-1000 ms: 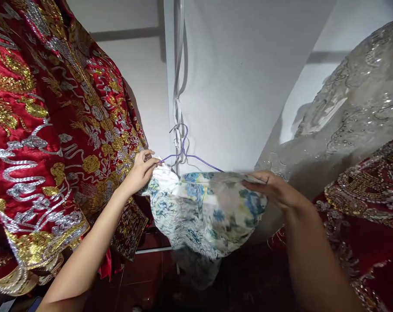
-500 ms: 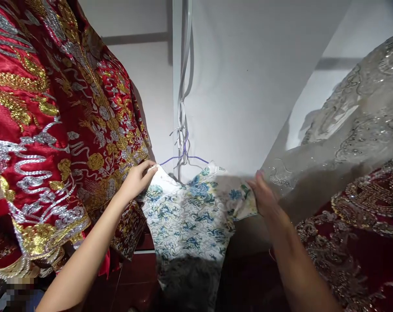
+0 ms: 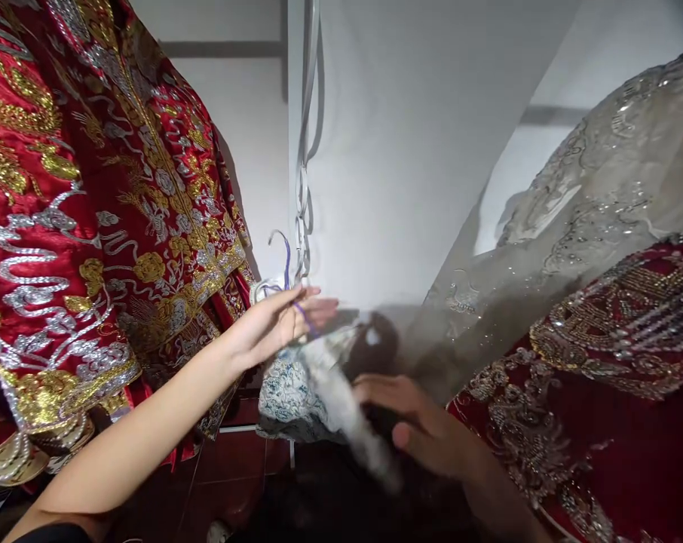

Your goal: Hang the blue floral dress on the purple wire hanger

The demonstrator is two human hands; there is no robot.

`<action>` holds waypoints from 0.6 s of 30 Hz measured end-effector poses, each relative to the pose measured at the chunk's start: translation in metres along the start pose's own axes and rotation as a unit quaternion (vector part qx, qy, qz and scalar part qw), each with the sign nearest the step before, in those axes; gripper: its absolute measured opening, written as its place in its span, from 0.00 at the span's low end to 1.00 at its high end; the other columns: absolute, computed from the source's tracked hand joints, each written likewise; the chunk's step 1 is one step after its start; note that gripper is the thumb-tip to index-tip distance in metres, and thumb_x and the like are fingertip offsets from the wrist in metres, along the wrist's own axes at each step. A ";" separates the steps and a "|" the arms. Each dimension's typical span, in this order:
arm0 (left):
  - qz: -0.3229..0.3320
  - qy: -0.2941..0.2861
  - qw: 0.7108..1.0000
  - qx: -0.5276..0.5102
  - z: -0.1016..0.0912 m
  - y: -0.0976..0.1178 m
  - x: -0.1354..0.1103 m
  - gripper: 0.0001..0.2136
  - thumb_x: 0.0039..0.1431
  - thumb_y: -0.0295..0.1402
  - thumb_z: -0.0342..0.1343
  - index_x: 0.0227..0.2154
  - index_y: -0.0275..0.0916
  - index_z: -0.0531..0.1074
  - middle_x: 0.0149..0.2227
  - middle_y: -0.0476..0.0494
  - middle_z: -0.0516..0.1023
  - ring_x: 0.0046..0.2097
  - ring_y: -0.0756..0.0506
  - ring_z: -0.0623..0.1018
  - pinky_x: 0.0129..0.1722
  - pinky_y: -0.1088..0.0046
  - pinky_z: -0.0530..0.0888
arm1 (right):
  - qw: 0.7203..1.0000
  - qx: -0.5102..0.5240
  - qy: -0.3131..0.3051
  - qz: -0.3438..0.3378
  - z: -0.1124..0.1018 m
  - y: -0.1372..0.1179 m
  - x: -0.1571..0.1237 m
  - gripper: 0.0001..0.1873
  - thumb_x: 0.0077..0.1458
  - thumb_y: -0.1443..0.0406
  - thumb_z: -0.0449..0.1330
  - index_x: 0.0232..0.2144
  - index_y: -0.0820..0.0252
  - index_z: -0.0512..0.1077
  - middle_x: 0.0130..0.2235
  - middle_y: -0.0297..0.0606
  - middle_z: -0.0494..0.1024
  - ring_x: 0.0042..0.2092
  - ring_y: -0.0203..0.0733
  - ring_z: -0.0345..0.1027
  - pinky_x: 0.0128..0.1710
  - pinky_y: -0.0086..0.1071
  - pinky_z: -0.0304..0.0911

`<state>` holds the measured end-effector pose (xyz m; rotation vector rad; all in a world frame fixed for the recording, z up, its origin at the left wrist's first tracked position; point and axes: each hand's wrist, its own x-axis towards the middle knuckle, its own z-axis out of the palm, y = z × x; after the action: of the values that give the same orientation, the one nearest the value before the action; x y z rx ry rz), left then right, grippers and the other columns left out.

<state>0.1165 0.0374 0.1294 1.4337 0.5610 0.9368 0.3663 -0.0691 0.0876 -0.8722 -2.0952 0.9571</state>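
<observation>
My left hand [image 3: 282, 324] is at the purple wire hanger [image 3: 288, 264], whose wire crosses the palm between thumb and outstretched fingers. The hanger's bare hook points up, left of the white hanging chain. Below this hand hangs the white shirt with a blue-green floral print [image 3: 290, 392], now bunched and folded. A pale, blurred part of it trails down to the right. My right hand [image 3: 409, 422] is right of that part, smeared by motion, its thumb and fingers apart and seemingly holding nothing.
An embroidered red jacket [image 3: 154, 196] hangs on the left. To the right are a sheer beaded white garment [image 3: 590, 204] and a dark red beaded one [image 3: 618, 422]. A white looped chain [image 3: 301, 188] hangs along the wall. Red-brown tiles [image 3: 234, 467] cover the floor.
The shirt, earlier spread wide between both hands, is now bunched. My left hand has gone from its shoulder to the hanger, which has shifted left. My right hand has let go of the sleeve and dropped.
</observation>
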 end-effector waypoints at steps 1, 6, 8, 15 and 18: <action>-0.044 -0.016 0.999 -0.023 -0.001 -0.004 -0.009 0.16 0.69 0.42 0.47 0.42 0.35 0.74 0.34 0.38 0.78 0.29 0.48 0.76 0.30 0.68 0.76 | 0.998 0.015 -0.061 0.013 0.004 0.002 0.002 0.33 0.60 0.38 0.46 0.47 0.51 0.78 0.39 0.41 0.80 0.40 0.49 0.73 0.43 0.41 0.69; -0.183 -0.173 0.951 0.182 -0.019 -0.002 -0.057 0.15 0.65 0.44 0.53 0.31 0.36 0.73 0.25 0.48 0.74 0.20 0.55 0.60 0.20 0.77 0.60 | 0.986 -0.035 0.091 0.135 -0.006 0.046 0.013 0.27 0.64 0.45 0.48 0.53 0.48 0.74 0.54 0.44 0.76 0.53 0.53 0.71 0.51 0.45 0.69; -0.121 -0.130 0.935 0.308 -0.026 0.004 -0.066 0.19 0.66 0.44 0.51 0.25 0.36 0.72 0.24 0.49 0.73 0.24 0.52 0.67 0.26 0.76 0.65 | 0.973 -0.112 0.151 0.131 -0.011 0.065 0.019 0.28 0.61 0.47 0.55 0.60 0.47 0.67 0.61 0.43 0.69 0.58 0.55 0.65 0.52 0.47 0.67; 0.152 0.182 0.850 0.471 -0.052 0.013 -0.046 0.10 0.64 0.39 0.55 0.37 0.38 0.76 0.35 0.45 0.81 0.37 0.45 0.79 0.40 0.69 0.73 | 0.983 -0.043 0.167 0.068 -0.019 0.085 0.051 0.18 0.62 0.52 0.56 0.28 0.57 0.73 0.26 0.33 0.70 0.29 0.39 0.64 0.29 0.30 0.61; 0.330 0.302 0.738 0.505 -0.052 0.010 -0.042 0.09 0.62 0.34 0.58 0.44 0.39 0.75 0.47 0.40 0.79 0.50 0.41 0.76 0.52 0.62 0.70 | 0.953 0.024 0.300 0.025 -0.037 0.080 0.084 0.19 0.58 0.52 0.61 0.24 0.59 0.70 0.24 0.32 0.67 0.28 0.37 0.61 0.27 0.28 0.57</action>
<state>0.0491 0.0318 0.1253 2.3982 1.2033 1.8715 0.3721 0.0505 0.0663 -1.0389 -1.5300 0.6525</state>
